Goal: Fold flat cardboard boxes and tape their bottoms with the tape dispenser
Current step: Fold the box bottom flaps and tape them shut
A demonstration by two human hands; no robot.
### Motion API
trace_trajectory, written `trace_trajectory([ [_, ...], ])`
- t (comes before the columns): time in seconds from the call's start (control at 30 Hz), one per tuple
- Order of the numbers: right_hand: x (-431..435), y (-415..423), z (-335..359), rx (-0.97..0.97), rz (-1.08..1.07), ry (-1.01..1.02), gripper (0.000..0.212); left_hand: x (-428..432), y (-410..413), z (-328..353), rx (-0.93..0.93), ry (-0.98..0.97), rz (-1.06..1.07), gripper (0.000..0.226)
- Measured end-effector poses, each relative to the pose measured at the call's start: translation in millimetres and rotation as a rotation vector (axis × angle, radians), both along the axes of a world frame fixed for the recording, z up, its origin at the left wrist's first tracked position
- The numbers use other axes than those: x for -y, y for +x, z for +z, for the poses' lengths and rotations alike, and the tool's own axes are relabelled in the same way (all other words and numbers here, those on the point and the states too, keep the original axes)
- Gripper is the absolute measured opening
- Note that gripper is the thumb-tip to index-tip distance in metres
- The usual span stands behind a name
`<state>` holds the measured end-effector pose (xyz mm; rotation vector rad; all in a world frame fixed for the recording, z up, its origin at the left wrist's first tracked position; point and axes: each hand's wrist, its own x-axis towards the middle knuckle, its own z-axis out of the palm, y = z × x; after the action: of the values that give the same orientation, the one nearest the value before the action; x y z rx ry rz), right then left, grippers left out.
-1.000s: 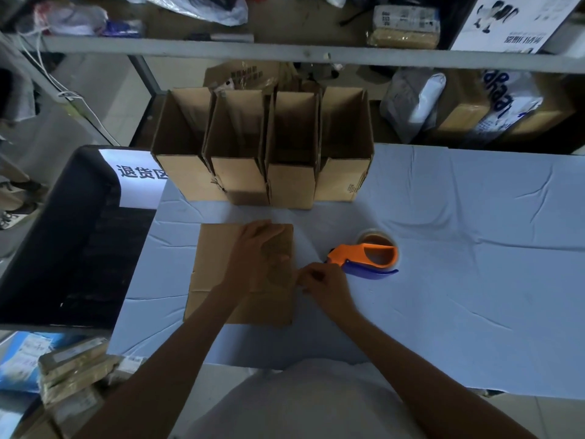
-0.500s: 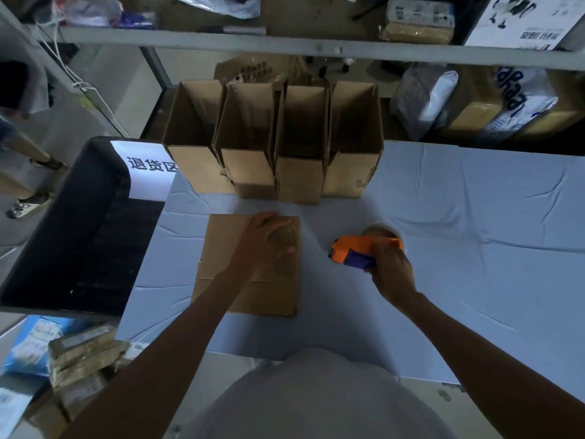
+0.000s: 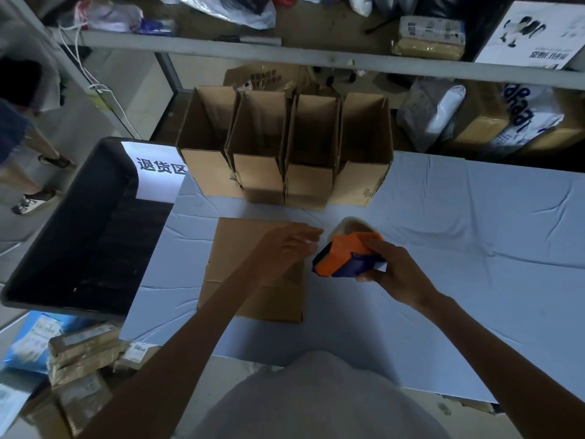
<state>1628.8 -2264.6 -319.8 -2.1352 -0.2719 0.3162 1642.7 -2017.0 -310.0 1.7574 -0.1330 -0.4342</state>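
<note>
A flat brown cardboard box (image 3: 240,264) lies on the blue table in front of me. My left hand (image 3: 285,247) hovers over its right part with fingers stretched toward the tape dispenser. My right hand (image 3: 394,272) grips the orange and blue tape dispenser (image 3: 346,255), lifted off the table just right of the flat box, its tape roll at the far end. Several folded, open-topped boxes (image 3: 285,147) stand in a row at the table's far edge.
A black bin (image 3: 72,236) with a white label sits left of the table. Parcels lie on the floor at lower left (image 3: 82,353). A metal shelf (image 3: 316,58) with bags and boxes runs behind. A person's legs (image 3: 28,172) stand at far left.
My right hand moved from the flat box to the tape dispenser, gripped it and lifted it toward the box. My left hand rose off the cardboard and reached toward the dispenser.
</note>
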Motion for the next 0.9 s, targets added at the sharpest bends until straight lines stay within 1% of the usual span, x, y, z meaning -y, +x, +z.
trace_trajectory([
  [0.1, -2, -1, 3, -0.019, 0.012, -0.019, 0.058, 5, -2, 6, 0.010, 0.023, -0.053, 0.023],
  [0.2, -2, -2, 2, -0.068, 0.019, -0.005, 0.061, 8, -5, 13, 0.012, 0.006, -0.051, 0.021],
  [0.27, -1, -3, 5, -0.068, 0.020, -0.002, 0.063, 9, -6, 13, 0.013, -0.019, -0.042, 0.021],
  [0.4, 0, -4, 4, -0.099, 0.003, -0.032, 0.066, 10, -6, 11, 0.025, -0.005, -0.009, 0.013],
  [0.5, 1, -3, 5, -0.126, 0.039, -0.085, 0.069, 10, -4, 14, 0.014, -0.046, -0.011, 0.015],
  [0.53, 1, -4, 7, -0.120, 0.067, -0.097, 0.065, 11, -3, 15, 0.004, -0.014, 0.004, 0.013],
  [0.6, 0, -5, 14, -0.084, 0.104, -0.119, 0.048, 13, -2, 16, 0.012, 0.152, 0.085, 0.008],
  [0.63, -2, -5, 16, -0.064, 0.113, -0.136, 0.042, 14, -2, 16, 0.019, 0.207, 0.126, 0.010],
  [0.67, -4, -7, 18, -0.043, 0.123, -0.167, 0.043, 14, -1, 16, 0.021, 0.225, 0.157, 0.012],
  [0.77, -13, -6, 20, 0.020, 0.117, -0.289, 0.071, 15, -2, 14, 0.018, 0.275, 0.179, 0.015],
  [0.8, -15, -4, 20, 0.034, 0.106, -0.297, 0.075, 15, -2, 12, 0.015, 0.312, 0.192, 0.015],
  [0.83, -16, 0, 20, 0.057, 0.105, -0.310, 0.072, 14, -3, 10, 0.011, 0.337, 0.209, 0.016],
  [0.9, -15, 6, 23, 0.130, 0.133, -0.394, 0.059, 11, -5, 7, -0.021, 0.328, 0.248, 0.015],
])
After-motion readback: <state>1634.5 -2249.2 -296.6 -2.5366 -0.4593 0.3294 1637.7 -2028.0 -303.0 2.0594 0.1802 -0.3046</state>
